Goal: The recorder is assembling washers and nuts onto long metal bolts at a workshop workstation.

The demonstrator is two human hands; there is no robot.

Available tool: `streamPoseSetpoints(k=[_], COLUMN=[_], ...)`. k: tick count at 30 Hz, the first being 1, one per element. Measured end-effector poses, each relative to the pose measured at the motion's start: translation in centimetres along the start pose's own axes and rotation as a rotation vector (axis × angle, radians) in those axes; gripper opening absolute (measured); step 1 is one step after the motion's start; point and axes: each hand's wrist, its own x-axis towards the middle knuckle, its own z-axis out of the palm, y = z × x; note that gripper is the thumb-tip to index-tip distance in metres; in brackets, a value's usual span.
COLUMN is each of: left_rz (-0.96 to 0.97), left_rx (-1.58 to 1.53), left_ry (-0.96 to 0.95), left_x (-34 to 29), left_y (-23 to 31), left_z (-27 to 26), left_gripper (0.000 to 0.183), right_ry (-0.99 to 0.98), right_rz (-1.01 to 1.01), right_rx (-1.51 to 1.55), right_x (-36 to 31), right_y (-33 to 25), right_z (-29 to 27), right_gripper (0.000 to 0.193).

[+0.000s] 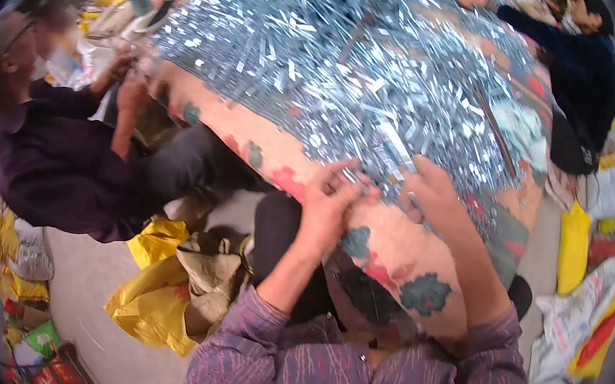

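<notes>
A large pile of thin, shiny silver strips (293, 60) covers the table in front of me. My left hand (330, 198) is at the near edge of the pile, fingers curled together in a pinch. Something small and shiny shows at its fingertips, too blurred to name. Just to the right, my right hand (434, 196) has its thumb and fingers closed at the lower end of a wider silver strip (396, 143). Both hands are over the flowered tablecloth (429, 261), close together but apart.
At the left a person in dark clothes (66, 155) sits with both hands at the table edge. Another person (583, 72) reaches over the pile from the far right. A dark rod (495, 131) lies on the strips. Yellow sacks (152, 300) lie on the floor; more bags (575, 325) line the right.
</notes>
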Motion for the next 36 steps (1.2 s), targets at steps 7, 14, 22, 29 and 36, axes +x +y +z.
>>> streamPoseSetpoints(k=[7,14,22,29,36], left_rz=[-0.025,-0.031,-0.131,-0.226,-0.288], left_rx=[-0.129,-0.140,-0.179,-0.301,-0.346], left_ry=[-0.012,-0.002,-0.048,-0.060,-0.085], left_x=[0.7,0.2,-1.6,-2.3,-2.6], left_y=[-1.1,-1.4,-2.3,-3.5,-3.3], left_z=[-1.6,-2.8,-1.3,-0.6,-0.5], left_gripper=[0.018,0.017,0.014,0.012,0.010], right_ry=[-0.202,-0.176,0.309,0.368,0.454], right_rz=[0.010,-0.046,-0.249,-0.402,-0.571], right_rx=[-0.005,0.002,0.336,0.408,0.321], right_x=[-3.0,-3.7,-3.3,-3.5,-4.1], right_y=[2.0,3.0,2.4,4.3,3.7], right_z=[0.8,1.1,2.4,3.9,4.5], right_gripper=[0.014,0.014,0.014,0.015,0.017])
